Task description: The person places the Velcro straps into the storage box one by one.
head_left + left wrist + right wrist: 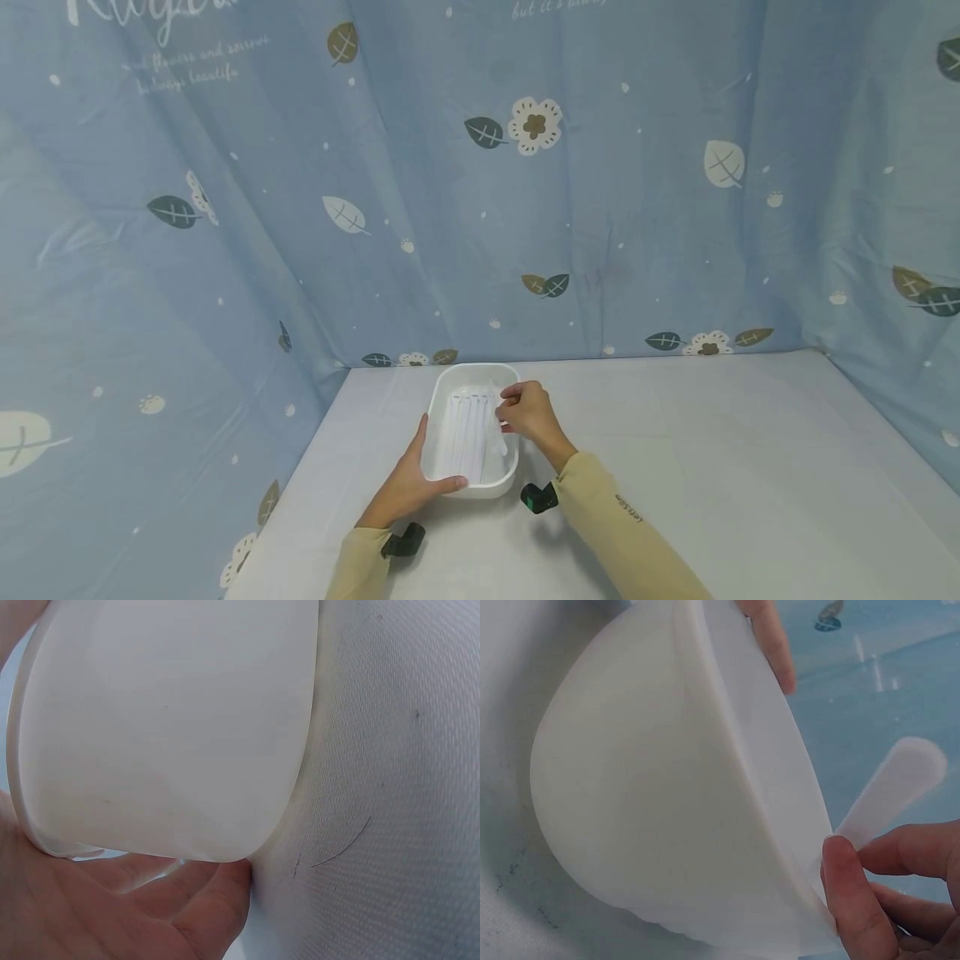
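A white plastic basin (483,492) stands on the table, with several thin white straps (467,437) lying side by side lengthwise inside it. My left hand (408,489) grips the basin's near left corner. Its thumb lies over the near rim, and its fingers bear on the outer wall in the left wrist view. At the right rim, my right hand (529,412) pinches one white strap (900,776) between thumb and fingertips. That strap's rounded, soft-looking end sticks up past the fingers in the right wrist view; its lower part is hidden behind the hand and rim.
A white cloth covers the table (675,467). Blue printed curtains (600,208) hang at the back and sides. A black wrist device (403,540) sits below the left hand, another black device (539,497) below the right, close to the basin.
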`<state>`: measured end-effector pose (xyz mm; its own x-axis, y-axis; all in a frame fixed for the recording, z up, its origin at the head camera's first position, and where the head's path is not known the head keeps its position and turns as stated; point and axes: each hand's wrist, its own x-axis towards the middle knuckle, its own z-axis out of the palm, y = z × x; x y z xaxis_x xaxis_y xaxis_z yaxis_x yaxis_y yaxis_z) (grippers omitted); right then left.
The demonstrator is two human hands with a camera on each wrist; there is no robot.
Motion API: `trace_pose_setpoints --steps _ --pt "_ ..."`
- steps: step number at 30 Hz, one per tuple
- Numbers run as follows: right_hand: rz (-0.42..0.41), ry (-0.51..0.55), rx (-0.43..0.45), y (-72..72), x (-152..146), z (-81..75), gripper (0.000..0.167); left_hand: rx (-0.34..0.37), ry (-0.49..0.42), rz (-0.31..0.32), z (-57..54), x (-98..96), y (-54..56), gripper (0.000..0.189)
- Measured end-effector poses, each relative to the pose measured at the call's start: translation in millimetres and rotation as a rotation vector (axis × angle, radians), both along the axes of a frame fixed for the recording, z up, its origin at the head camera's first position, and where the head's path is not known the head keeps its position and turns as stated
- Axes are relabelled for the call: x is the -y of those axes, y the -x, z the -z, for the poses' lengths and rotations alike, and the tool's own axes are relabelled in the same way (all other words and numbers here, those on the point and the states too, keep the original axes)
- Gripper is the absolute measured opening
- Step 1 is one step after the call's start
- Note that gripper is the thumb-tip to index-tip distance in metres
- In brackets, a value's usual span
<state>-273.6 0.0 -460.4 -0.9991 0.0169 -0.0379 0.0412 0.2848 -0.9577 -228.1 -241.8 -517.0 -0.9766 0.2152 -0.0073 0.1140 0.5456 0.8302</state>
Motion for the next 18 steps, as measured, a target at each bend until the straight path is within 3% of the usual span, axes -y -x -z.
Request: trace_pose_setpoints --steps 18 --pt "-0.020 0.041 0.032 -4.5 -6.0 -6.2 0.033 -0.011 0.020 -0.011 1.5 -0.2 0.7 0.136"
